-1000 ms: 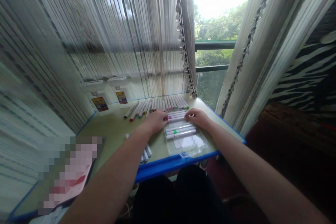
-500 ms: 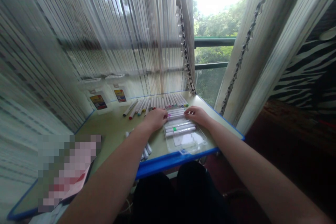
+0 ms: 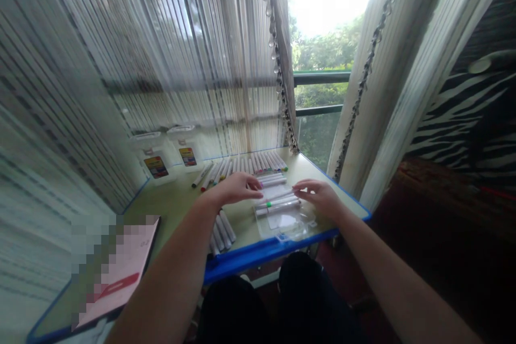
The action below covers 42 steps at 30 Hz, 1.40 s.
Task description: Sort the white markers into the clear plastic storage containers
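My left hand [image 3: 241, 187] hovers at the left ends of the white markers, its thumb and fingers parted with nothing between them. Opposite it, my right hand [image 3: 320, 194] has its fingertips closed at the right end of a white marker [image 3: 279, 194]. That marker lies in the lower group within a clear plastic case [image 3: 264, 228]. Another marker there carries a green band [image 3: 269, 205]. Farther up the case is a second group of white markers [image 3: 274, 178], one with a purple band partly behind my left fingers.
A row of capped markers [image 3: 242, 165] runs along the table's back. More markers [image 3: 226, 228] lie left of the case by the blue front edge [image 3: 242, 267]. Two clear labelled cases [image 3: 156, 166] stand at the back left. A pink folder [image 3: 124, 266] lies at left.
Both hands have left the upper marker group and come nearer me. My left fingers have spread apart, while my right fingertips have reached the lower group. The view has shifted slightly.
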Motion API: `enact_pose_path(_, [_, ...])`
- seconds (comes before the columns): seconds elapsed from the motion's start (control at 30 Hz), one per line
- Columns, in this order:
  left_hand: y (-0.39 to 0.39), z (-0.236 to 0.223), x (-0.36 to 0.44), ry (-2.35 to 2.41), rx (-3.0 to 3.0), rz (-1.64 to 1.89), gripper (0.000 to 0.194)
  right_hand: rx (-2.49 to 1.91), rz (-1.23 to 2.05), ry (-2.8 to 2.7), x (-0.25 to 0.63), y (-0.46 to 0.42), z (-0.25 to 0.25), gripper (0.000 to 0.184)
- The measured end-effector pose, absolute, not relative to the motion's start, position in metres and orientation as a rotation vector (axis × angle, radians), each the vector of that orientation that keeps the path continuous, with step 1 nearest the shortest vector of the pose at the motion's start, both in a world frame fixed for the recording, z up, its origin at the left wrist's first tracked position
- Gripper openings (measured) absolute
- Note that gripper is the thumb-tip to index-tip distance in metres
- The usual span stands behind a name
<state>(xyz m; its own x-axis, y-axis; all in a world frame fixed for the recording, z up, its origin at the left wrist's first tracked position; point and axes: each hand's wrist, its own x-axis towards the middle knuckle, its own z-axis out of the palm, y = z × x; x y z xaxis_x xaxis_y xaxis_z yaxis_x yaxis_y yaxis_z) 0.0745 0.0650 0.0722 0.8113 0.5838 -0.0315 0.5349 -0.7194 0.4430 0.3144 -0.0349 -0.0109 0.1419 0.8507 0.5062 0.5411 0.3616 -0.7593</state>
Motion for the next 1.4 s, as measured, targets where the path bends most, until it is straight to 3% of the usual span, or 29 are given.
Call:
enact_pose_path(0.27, [0.053, 0.066, 0.085, 0.577, 2.553, -0.168, 0.027, -1.28, 0.321, -1.65, 0.311, -0.066, -0.02, 0.014])
enact_pose_path(0.7, [0.053, 0.052, 0.093, 0.588, 2.623, -0.146, 0.011, -1.417, 0.34, -1.732, 0.31, -0.064, -0.021, 0.015])
enact_pose_path(1.03, [0.058, 0.067, 0.08, 0.556, 2.539, -0.07, 0.026, -1.455, 0.342, -1.618, 0.312, -0.068, -0.017, 0.025])
enact_pose_path(1.13, [0.072, 0.077, 0.059, 0.72, 2.487, -0.02, 0.028, -1.461, 0.353, -1.504, 0.311, -0.072, -0.011, 0.029])
enact_pose_path(1.23, [0.083, 0.082, 0.04, 1.097, 2.574, -0.08, 0.028, -1.424, 0.151, -1.479, 0.287, -0.08, 0.003, 0.023])
enact_pose_path(1.4, [0.084, 0.08, 0.029, 1.479, 2.628, -0.359, 0.032, -1.256, 0.086, -1.97, 0.199, -0.086, 0.026, 0.02])
